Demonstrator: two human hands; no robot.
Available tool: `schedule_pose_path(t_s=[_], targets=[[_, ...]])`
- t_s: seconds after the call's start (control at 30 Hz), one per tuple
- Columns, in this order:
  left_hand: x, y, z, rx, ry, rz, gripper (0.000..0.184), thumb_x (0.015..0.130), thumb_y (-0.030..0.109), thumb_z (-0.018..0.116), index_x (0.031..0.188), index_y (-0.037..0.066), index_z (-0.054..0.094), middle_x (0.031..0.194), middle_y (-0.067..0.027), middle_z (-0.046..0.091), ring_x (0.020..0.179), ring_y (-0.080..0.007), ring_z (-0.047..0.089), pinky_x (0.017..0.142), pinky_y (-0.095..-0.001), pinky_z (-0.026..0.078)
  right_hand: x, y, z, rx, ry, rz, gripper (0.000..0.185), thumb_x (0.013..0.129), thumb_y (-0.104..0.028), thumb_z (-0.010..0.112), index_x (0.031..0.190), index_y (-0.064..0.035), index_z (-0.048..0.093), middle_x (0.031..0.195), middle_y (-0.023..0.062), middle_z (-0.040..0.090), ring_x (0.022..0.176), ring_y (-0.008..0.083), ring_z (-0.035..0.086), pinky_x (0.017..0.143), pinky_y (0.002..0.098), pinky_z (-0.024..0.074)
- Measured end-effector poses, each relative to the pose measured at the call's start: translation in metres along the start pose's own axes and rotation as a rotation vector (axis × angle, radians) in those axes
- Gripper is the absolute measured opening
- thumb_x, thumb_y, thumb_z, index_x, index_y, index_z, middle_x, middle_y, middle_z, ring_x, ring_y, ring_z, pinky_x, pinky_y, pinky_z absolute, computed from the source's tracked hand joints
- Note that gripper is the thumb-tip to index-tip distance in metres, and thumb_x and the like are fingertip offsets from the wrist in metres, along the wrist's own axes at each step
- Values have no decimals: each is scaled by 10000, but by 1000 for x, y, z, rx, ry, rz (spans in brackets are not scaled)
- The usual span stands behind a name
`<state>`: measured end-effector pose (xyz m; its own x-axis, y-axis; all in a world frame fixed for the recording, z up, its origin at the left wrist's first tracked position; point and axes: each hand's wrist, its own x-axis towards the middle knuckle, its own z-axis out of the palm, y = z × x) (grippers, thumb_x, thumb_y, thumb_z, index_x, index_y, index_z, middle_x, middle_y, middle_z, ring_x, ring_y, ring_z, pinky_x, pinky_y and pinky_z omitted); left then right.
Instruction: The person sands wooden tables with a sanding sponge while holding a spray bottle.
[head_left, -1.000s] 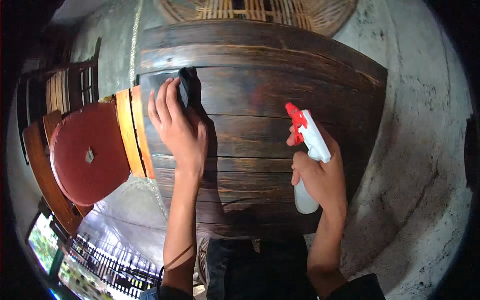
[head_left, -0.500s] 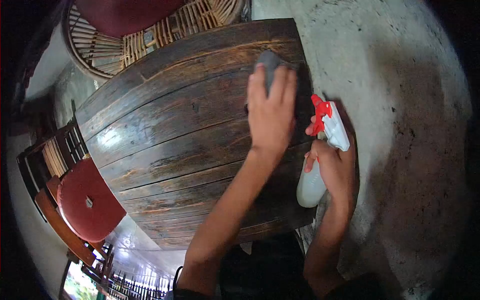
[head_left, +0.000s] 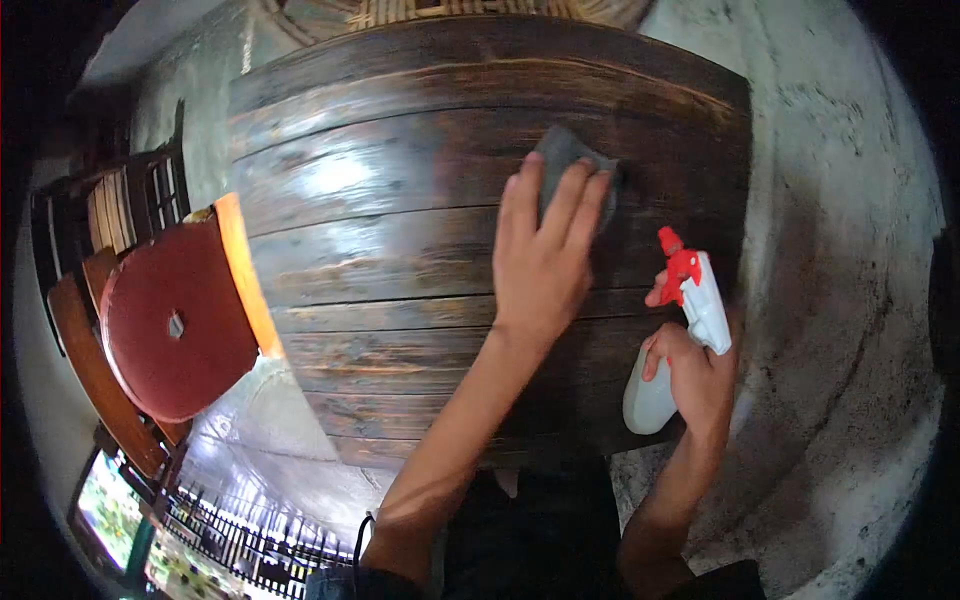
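My left hand (head_left: 545,245) presses a grey cloth (head_left: 562,150) onto the dark wooden table (head_left: 400,250), its fingers spread across the cloth. Part of the cloth is hidden beneath them. At the table's right side, my right hand (head_left: 700,380) is wrapped round a spray bottle (head_left: 648,400) with a whitish body. The bottle's white and red trigger head (head_left: 700,295) rises above the hand, with the red nozzle pointing toward the far side. One fingertip shows beside the red trigger.
A chair with a round-edged red seat (head_left: 170,310) stands left of the table. A rattan chair (head_left: 430,12) touches the far edge of view. A worn grey wall or floor surface (head_left: 840,300) runs along the right. A slatted railing (head_left: 250,540) is at lower left.
The view has shifted, showing more of the table's right edge. My left hand and the cloth have moved nearer across the tabletop. The bottle stays in my right hand.
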<state>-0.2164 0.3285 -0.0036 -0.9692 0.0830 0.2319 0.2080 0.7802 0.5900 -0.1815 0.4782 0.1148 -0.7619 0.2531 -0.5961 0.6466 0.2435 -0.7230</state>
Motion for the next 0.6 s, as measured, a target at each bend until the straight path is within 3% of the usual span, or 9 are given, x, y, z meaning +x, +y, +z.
schedule_pose_path(t_s=[0.2, 0.3, 0.33, 0.4, 0.6], targets=[[-58, -102, -113, 85, 28, -238, 769, 666, -98, 649, 1414, 64, 571, 1445, -124, 575, 1433, -424, 438, 1245, -538, 315, -47, -24, 111, -10, -233, 86, 494, 853, 66, 552, 1327, -45, 635, 1043, 55, 679, 608, 88, 622, 493, 262, 521], [-80, -146, -150, 156, 154, -344, 742, 698, -100, 637, 1418, 56, 551, 1453, -148, 568, 1433, -426, 425, 1248, -547, 278, -68, -25, 162, -41, -344, 50, 358, 868, 40, 585, 1207, -44, 665, 925, 60, 694, 653, 118, 656, 561, 316, 525], [-85, -155, -159, 155, 193, -369, 746, 700, -99, 635, 1424, 60, 548, 1460, -152, 562, 1433, -424, 422, 1246, -546, 277, -73, -18, 179, -105, -329, -30, 301, 865, 30, 595, 1148, -37, 673, 868, 109, 702, 664, 174, 682, 603, 352, 531], [-90, -163, -169, 176, 180, -419, 751, 710, -99, 633, 1437, 63, 539, 1475, -157, 548, 1438, -423, 412, 1246, -546, 273, -78, -15, 200, -135, -428, 6, 509, 829, 116, 526, 1307, -13, 648, 1054, 81, 685, 579, 97, 589, 470, 282, 480], [-87, -153, -151, 192, 270, -423, 734, 732, -100, 627, 1443, 55, 537, 1491, -156, 540, 1446, -419, 405, 1259, -534, 249, -80, -18, 194, -104, -452, -17, 543, 824, 121, 508, 1336, -19, 622, 1061, 66, 663, 602, 91, 587, 475, 278, 485]])
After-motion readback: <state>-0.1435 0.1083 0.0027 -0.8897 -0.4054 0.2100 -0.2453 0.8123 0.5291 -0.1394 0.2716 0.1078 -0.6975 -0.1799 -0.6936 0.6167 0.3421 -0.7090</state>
